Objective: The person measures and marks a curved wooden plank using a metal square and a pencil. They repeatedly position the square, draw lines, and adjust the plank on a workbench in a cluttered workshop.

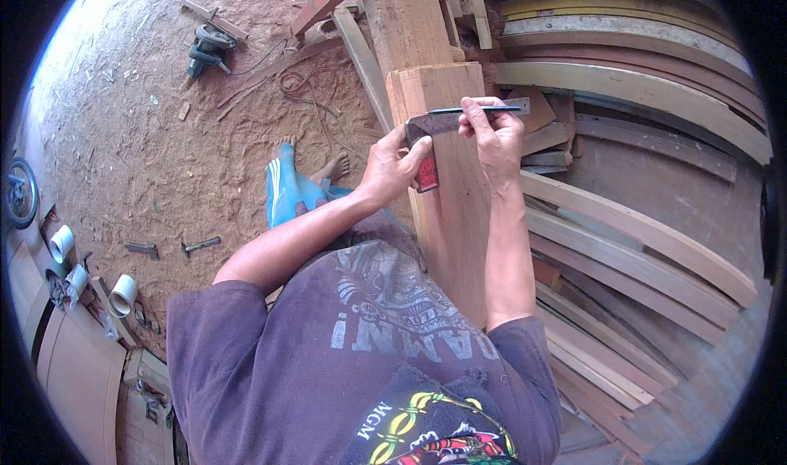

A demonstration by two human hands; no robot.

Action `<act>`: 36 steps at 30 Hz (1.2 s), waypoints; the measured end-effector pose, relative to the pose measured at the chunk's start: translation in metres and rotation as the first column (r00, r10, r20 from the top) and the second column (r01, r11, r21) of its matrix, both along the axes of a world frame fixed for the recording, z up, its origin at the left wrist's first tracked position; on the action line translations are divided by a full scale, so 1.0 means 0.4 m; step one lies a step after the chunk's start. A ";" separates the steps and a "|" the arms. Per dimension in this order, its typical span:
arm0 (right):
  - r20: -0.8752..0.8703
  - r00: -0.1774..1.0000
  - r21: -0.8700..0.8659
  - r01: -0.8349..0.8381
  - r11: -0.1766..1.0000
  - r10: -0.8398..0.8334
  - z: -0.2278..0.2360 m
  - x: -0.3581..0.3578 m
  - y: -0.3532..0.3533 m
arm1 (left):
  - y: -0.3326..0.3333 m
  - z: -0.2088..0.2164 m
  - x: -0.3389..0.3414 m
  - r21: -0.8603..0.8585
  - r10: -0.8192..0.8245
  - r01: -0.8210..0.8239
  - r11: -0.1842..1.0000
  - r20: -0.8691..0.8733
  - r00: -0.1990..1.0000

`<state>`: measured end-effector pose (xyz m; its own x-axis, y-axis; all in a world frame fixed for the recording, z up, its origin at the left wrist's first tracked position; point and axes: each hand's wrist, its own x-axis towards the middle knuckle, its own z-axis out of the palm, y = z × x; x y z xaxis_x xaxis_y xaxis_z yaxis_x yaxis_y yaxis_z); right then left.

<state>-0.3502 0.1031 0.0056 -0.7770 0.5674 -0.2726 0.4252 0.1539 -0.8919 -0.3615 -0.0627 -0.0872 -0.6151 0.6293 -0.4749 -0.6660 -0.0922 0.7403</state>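
A wide reddish wooden board (459,227) runs lengthwise in front of me. Against its left edge, near the far end, sits a try square (427,175) with a red-faced handle; its metal blade lies across the board. My left hand (387,170) is closed on the square, thumb on top and fingers at the side. In my right hand (495,141) a thin dark pencil (447,110) is pinched, lying nearly level along the blade and pointing left. The right fingers partly cover the blade, and whether the pencil tip touches the wood is too small to tell.
Long timber planks (639,227) are stacked along the right side. A thick beam (406,14) extends beyond the board. On the sawdust-covered floor at left lie a circular saw (206,51), its cord (303,84) and a hammer (202,244). White cylindrical containers (123,293) are at lower left.
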 end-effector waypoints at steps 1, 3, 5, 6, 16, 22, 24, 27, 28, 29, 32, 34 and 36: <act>-0.005 0.999 0.020 -0.045 0.999 0.045 -0.004 -0.002 0.000 | 0.000 0.001 0.002 0.020 0.027 -0.027 0.999 -0.021 0.999; 0.018 0.994 0.066 -0.109 0.992 0.108 -0.012 -0.008 0.007 | 0.001 0.002 0.007 0.048 0.050 -0.049 0.998 -0.024 0.998; 0.062 0.995 0.090 -0.086 0.992 0.081 -0.015 -0.016 0.025 | 0.001 -0.002 0.006 0.039 0.041 -0.040 0.998 -0.012 0.999; 0.059 0.995 0.091 -0.088 0.992 0.083 -0.013 -0.019 0.037 | 0.002 -0.006 0.004 0.040 0.040 -0.040 0.998 -0.006 0.999; 0.118 0.985 0.210 -0.146 0.967 0.123 -0.011 -0.050 0.093 | 0.011 -0.022 -0.012 0.021 0.040 -0.040 0.999 -0.020 0.999; 0.060 0.994 0.103 -0.095 0.990 0.089 0.003 -0.061 0.074 | 0.009 -0.011 -0.015 0.019 0.041 -0.041 0.999 -0.018 0.999; 0.042 0.994 0.041 -0.100 0.994 0.099 -0.003 -0.062 0.064 | 0.009 -0.009 -0.013 0.037 0.061 -0.059 0.998 -0.032 0.998; 0.043 0.990 -0.021 -0.135 0.991 0.136 -0.024 -0.057 0.066 | 0.008 -0.012 -0.009 0.030 0.034 -0.034 0.999 0.027 0.999; 0.048 0.989 -0.034 -0.135 0.990 0.137 -0.031 -0.054 0.075 | 0.009 -0.015 -0.009 0.029 0.034 -0.034 0.999 0.015 0.999; 0.033 0.987 -0.056 -0.158 0.986 0.160 -0.039 -0.050 0.087 | 0.011 -0.017 -0.008 0.028 0.035 -0.035 0.999 0.005 0.999; 0.079 0.996 0.128 -0.060 0.990 0.050 -0.022 -0.031 0.160 | 0.014 -0.023 -0.009 0.020 0.034 -0.034 0.999 -0.009 0.999; 0.133 0.991 0.303 -0.009 0.953 -0.033 0.002 -0.023 0.202 | 0.013 -0.023 -0.011 0.016 0.030 -0.029 0.999 -0.017 0.999; 0.155 0.986 0.614 -0.151 0.774 0.069 0.026 -0.025 0.217 | 0.012 -0.020 -0.012 0.004 0.019 -0.019 1.000 -0.008 1.000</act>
